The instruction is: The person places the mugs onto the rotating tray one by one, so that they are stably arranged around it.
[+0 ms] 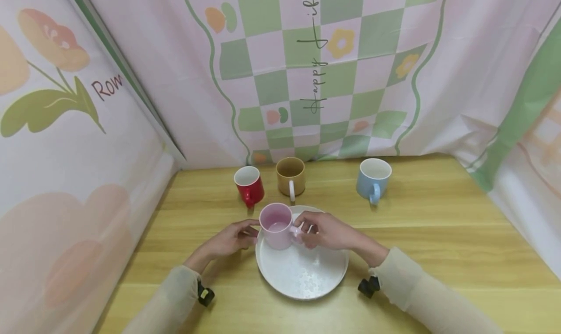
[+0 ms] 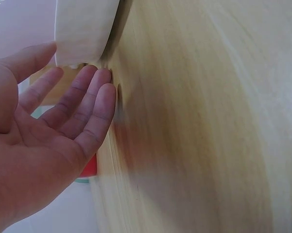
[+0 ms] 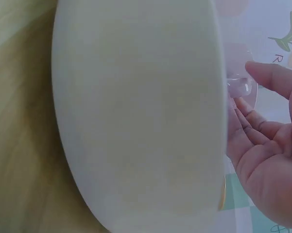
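The pink mug (image 1: 277, 239) stands upright on the white plate (image 1: 307, 278), towards its ten o'clock; the right hand (image 1: 328, 231) looks relaxed, thumb and fingers either side of the handle (image 1: 295, 233) without pinching it, as far as I can see; the left hand (image 1: 232, 238), by the mug's nine o'clock, is loosely spread and grasps nothing; the mug looks like glazed ceramic to me, so probably stiff, fairly light, slippery and easily chipped; I'd take the handle, at four o'clock, and steady the mug at nine.
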{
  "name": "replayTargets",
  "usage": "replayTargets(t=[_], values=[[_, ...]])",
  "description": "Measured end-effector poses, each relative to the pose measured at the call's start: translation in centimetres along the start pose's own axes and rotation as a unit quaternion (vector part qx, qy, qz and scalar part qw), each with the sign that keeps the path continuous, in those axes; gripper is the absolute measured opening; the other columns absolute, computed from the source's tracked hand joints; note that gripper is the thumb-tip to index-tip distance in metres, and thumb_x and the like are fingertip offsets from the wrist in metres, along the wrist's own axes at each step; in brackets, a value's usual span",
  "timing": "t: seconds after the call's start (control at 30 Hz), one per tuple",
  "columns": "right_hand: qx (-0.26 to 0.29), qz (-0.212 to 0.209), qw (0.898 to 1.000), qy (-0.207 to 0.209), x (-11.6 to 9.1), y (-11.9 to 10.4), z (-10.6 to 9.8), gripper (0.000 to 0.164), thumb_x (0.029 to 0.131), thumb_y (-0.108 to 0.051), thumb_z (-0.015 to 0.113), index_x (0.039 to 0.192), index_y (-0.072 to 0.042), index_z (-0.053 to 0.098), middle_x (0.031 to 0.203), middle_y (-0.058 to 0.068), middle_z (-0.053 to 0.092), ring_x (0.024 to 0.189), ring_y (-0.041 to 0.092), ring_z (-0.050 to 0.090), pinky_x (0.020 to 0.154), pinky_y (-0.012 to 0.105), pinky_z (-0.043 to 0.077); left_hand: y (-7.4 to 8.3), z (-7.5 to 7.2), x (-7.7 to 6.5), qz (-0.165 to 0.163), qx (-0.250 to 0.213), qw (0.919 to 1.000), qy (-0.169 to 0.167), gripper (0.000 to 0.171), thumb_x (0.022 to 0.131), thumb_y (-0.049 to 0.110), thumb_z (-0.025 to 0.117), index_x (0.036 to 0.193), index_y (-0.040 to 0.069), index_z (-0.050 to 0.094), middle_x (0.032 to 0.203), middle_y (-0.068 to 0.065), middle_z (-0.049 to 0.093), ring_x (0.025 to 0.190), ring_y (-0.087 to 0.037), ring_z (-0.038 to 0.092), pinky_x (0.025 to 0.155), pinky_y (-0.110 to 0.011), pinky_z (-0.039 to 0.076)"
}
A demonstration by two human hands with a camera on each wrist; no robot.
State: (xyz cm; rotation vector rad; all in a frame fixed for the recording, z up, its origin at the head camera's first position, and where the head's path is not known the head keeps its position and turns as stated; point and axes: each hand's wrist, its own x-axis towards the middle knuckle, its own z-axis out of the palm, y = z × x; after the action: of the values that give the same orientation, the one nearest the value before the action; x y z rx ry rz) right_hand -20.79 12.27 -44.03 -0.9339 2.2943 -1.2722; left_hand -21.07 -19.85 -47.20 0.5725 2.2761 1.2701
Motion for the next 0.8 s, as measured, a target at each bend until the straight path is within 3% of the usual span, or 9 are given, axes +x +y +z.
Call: replayTargets(t=[0.3, 0.53, 0.8], values=[[-0.060, -0.028, 0.998, 0.007, 0.3, -0.1, -0.6, 0.018, 0.095, -0.008, 0.062, 0.113, -0.011, 0.062, 0.089, 0.004, 0.070, 0.070, 0.006, 0.065, 0.064, 0.023, 0.059, 0.0, -0.1, 0.0, 0.005, 0.002, 1.0000, -0.005, 0.049, 0.100, 0.015, 0.060, 0.147, 0.009, 0.047, 0.132, -0.024, 0.061, 0.123, -0.037, 0.060, 0.091, -0.040, 0.060], [-0.110, -0.049, 0.993, 0.020, 0.5, 0.5, -1.6, 0.022, 0.096, -0.009, 0.061, 0.117, -0.012, 0.063, 0.097, 0.002, 0.070, 0.084, 0.009, 0.065, 0.075, 0.023, 0.057, 0.1, -0.1, -0.1, 0.003, 0.005, 1.0000, -0.006, 0.048, 0.100, 0.014, 0.060, 0.146, 0.010, 0.048, 0.131, -0.023, 0.062, 0.123, -0.037, 0.060, 0.092, -0.040, 0.059], [-0.109, -0.056, 0.992, 0.025, 1.2, 1.2, -2.3, 0.020, 0.096, -0.011, 0.063, 0.116, -0.013, 0.065, 0.103, 0.003, 0.071, 0.092, 0.014, 0.066, 0.081, 0.024, 0.057, 0.2, 0.0, 0.0, -0.009, 0.004, 0.9999, -0.005, 0.048, 0.100, 0.014, 0.060, 0.147, 0.012, 0.048, 0.132, -0.021, 0.062, 0.124, -0.036, 0.059, 0.092, -0.041, 0.060]])
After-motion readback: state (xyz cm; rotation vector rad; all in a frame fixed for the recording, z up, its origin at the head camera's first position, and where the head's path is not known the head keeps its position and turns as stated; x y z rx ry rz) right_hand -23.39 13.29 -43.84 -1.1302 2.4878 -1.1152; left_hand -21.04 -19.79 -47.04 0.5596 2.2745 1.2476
